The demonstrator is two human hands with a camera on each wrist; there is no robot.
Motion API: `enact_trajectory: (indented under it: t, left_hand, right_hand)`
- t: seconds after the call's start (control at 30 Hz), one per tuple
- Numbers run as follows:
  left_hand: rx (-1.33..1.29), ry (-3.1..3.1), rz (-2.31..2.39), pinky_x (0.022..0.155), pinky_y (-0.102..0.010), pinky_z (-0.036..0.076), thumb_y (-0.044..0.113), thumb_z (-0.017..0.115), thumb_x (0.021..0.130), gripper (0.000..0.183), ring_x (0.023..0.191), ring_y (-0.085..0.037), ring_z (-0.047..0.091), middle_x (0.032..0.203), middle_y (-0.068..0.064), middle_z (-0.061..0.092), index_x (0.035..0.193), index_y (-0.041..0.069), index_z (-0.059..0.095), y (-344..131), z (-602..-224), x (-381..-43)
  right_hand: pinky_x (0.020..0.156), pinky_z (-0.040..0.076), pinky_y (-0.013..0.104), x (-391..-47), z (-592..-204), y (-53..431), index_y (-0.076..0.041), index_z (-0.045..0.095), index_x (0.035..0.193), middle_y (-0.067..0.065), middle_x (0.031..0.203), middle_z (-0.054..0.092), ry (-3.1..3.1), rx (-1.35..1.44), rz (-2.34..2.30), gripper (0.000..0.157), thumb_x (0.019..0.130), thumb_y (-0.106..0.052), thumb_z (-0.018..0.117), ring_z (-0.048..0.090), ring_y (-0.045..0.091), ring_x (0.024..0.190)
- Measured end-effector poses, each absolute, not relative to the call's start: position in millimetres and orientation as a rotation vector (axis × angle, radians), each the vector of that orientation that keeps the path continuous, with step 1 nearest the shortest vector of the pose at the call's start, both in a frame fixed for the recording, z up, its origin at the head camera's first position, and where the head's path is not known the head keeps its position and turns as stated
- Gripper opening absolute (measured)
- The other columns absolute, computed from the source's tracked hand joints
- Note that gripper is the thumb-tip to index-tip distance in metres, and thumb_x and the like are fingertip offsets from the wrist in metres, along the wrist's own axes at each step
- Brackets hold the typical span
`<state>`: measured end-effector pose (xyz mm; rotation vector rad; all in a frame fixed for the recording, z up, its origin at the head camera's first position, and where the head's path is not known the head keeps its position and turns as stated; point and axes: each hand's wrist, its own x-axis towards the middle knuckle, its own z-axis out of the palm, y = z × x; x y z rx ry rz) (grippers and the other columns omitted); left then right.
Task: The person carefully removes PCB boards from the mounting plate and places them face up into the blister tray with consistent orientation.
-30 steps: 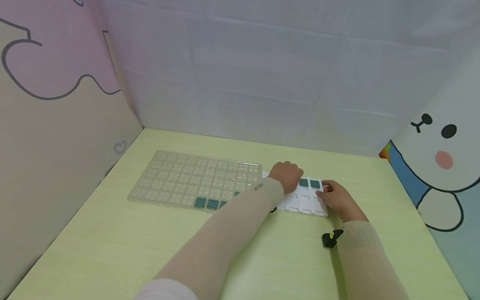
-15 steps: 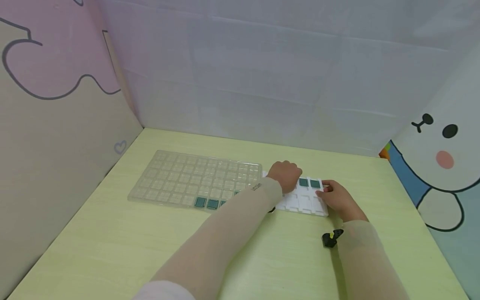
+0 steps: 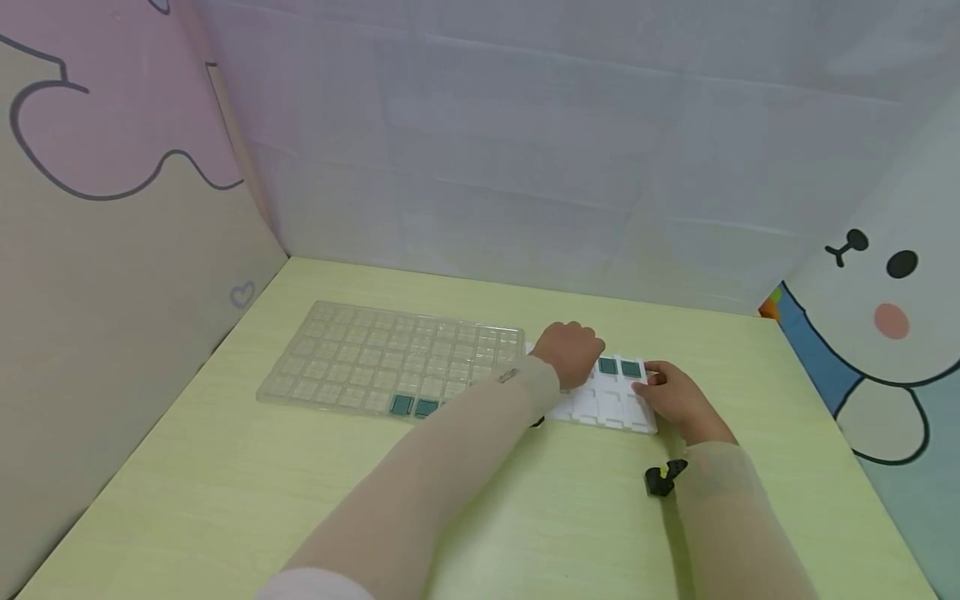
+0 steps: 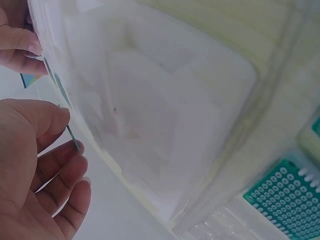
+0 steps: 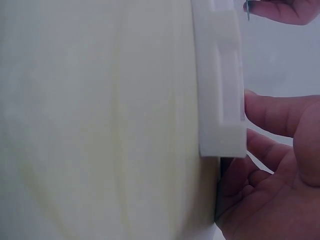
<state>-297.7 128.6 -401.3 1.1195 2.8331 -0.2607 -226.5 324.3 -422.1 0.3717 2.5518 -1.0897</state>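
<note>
In the head view, my left hand (image 3: 568,355) is over the left part of a white tray (image 3: 609,414). Its thumb and fingertips pinch a thin green circuit board (image 4: 73,139) seen edge-on in the left wrist view. My right hand (image 3: 678,402) holds the tray's right end, the thumb at the top and fingers by the side in the right wrist view. Two green circuit boards (image 3: 619,367) sit in the tray's back row, between my hands. How the pinched board meets its slot is hidden behind my left hand in the head view.
A clear plastic tray (image 3: 397,346) with many pockets lies left of the white one. Green perforated boards (image 3: 414,406) sit in its front row, partly behind my left forearm. A black clip-like piece (image 3: 662,478) shows beside my right wrist. Printed cloth walls surround the table.
My left forearm has shifted slightly left and covers more of the boards in the clear tray. Both hands stay at the white tray in almost the same place.
</note>
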Motion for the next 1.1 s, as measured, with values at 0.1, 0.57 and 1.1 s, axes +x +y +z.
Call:
enact_trajectory:
  t: [0.1, 0.57, 1.1]
  left_hand:
    - [1.138, 2.834, -0.275, 0.087, -0.031, 0.053, 0.026, 0.053, 0.108, 0.025, 0.097, -0.014, 0.06, 0.112, 0.005, 0.066, 0.128, 0.024, 0.068, 125.8, -399.8, -295.6]
    - [1.241, 2.82, -0.246, 0.086, -0.031, 0.053, 0.024, 0.054, 0.107, 0.026, 0.097, -0.014, 0.06, 0.11, 0.004, 0.066, 0.129, 0.025, 0.068, 121.7, -394.3, -286.6]
    - [1.346, 2.824, -0.229, 0.083, -0.029, 0.052, 0.026, 0.059, 0.104, 0.024, 0.092, -0.013, 0.058, 0.107, 0.007, 0.065, 0.126, 0.024, 0.069, 110.8, -393.7, -286.8]
  right_hand:
    - [0.097, 0.039, 0.053, -227.0, -423.0, 324.6, 0.002, 0.029, 0.158, 0.026, 0.136, 0.041, 2.55, 0.365, -1.098, 0.065, 0.106, -0.026, 0.057, 0.041, 0.041, 0.118]
    - [0.097, 0.039, 0.054, -226.6, -423.8, 325.6, 0.002, 0.029, 0.158, 0.026, 0.137, 0.04, 2.536, 0.372, -1.108, 0.065, 0.107, -0.026, 0.056, 0.04, 0.041, 0.118]
    - [0.097, 0.04, 0.053, -228.6, -426.7, 326.9, 0.002, 0.031, 0.157, 0.026, 0.136, 0.042, 2.554, 0.37, -1.09, 0.064, 0.106, -0.026, 0.057, 0.042, 0.041, 0.117]
